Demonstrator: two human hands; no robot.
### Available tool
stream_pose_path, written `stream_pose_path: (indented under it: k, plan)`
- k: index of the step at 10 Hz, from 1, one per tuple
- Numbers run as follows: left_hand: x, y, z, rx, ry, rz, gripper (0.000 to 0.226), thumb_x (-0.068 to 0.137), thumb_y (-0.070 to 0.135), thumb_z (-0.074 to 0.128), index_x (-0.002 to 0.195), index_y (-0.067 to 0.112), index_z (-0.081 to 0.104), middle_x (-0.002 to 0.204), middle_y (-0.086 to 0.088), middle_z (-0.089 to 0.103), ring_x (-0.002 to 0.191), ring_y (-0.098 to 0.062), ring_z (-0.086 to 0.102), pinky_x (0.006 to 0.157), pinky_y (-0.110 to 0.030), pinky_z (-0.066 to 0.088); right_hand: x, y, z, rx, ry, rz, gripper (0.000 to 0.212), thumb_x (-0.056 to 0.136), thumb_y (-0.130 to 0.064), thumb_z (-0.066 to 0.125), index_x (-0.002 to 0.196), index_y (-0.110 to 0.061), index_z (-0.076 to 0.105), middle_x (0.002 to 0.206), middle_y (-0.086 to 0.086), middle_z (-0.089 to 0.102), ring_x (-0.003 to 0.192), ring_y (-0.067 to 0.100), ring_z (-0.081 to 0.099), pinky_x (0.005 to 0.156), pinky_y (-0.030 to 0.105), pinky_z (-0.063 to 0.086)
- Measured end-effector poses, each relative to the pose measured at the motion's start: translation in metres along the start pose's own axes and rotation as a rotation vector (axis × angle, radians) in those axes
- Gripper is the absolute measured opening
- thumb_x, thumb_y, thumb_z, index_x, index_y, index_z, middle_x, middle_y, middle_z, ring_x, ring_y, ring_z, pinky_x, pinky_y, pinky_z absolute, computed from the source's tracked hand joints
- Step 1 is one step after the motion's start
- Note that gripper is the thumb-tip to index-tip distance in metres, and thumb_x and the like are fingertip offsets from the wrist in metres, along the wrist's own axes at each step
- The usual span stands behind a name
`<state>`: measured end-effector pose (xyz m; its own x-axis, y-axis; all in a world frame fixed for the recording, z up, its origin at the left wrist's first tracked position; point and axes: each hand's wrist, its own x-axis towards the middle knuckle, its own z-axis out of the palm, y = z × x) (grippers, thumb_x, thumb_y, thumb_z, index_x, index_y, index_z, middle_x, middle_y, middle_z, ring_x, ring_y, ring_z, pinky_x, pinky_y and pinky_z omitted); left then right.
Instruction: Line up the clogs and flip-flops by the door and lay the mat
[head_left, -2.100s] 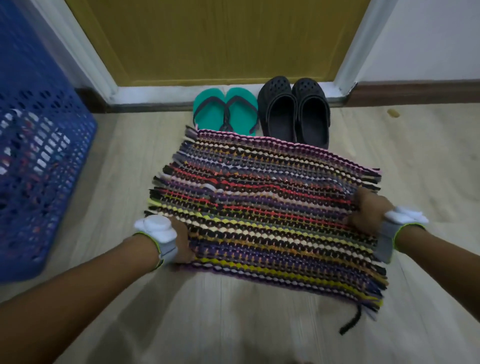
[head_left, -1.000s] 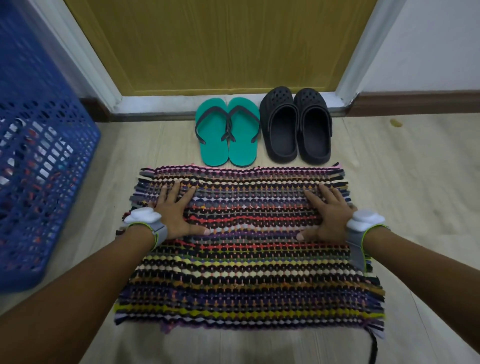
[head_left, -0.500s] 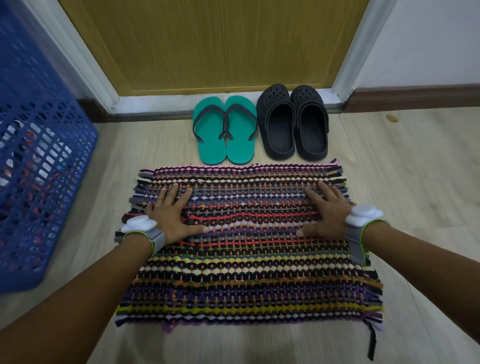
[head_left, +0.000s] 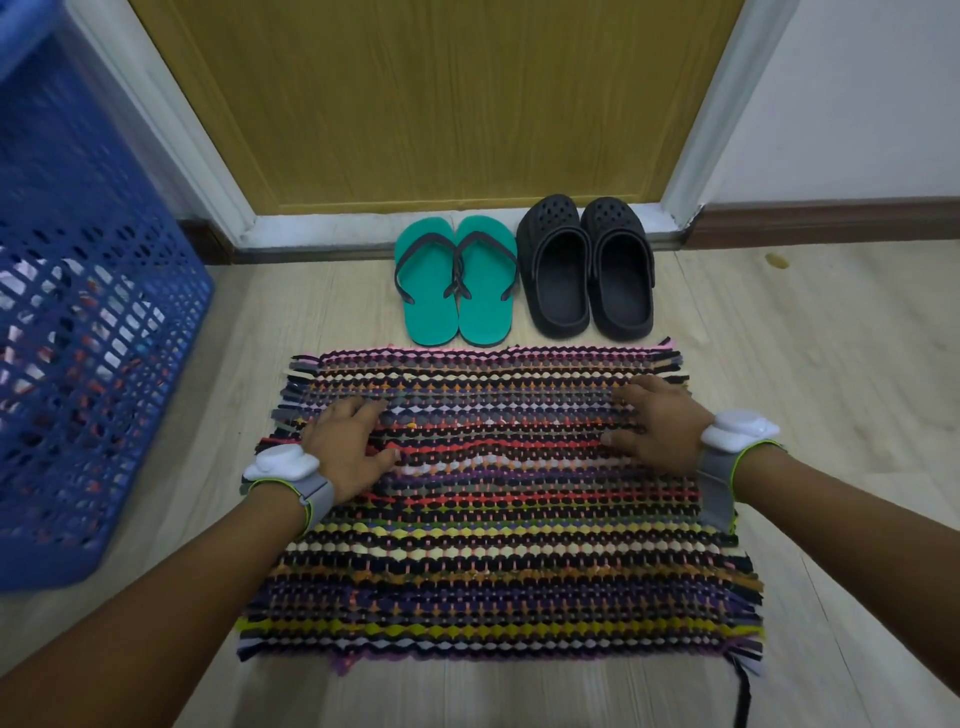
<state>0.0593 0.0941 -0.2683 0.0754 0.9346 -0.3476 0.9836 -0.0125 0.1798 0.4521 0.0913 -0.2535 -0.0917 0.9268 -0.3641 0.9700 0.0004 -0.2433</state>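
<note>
A multicoloured woven mat (head_left: 498, 545) lies flat on the floor in front of the door. My left hand (head_left: 345, 441) rests palm down on its far left part, fingers spread. My right hand (head_left: 657, 423) rests palm down on its far right part, holding nothing. Beyond the mat's far edge a pair of teal flip-flops (head_left: 456, 283) stands side by side, toes to the door. Right beside them sits a pair of black clogs (head_left: 587, 267), also toes to the door sill.
A blue perforated plastic basket (head_left: 78, 312) stands on the left, close to the mat. The yellow-brown door (head_left: 441, 98) and its white frame (head_left: 696, 171) close off the far side. Pale wood floor (head_left: 831, 364) stretches to the right.
The mat went from held up and tilted over the footwear to flat on the floor. My hands let go of its edges and now lie on top, sliding slightly outward.
</note>
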Motion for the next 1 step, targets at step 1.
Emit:
stream_pose_path:
  k: [1]
  plan:
    - [0.0017, 0.0073, -0.0231, 0.046, -0.07, 0.11, 0.055, 0.09, 0.046, 0.057, 0.14, 0.024, 0.049, 0.138, -0.009, 0.056, 0.124, -0.032, 0.055, 0.099, -0.04, 0.049, 0.0003, -0.015, -0.0515, 0.126, 0.18, -0.041, 0.046, 0.086, -0.046, 0.066, 0.125, -0.022, 0.065, 0.125, 0.004, 0.069, 0.109, 0.021, 0.066, 0.095, 0.029, 0.047]
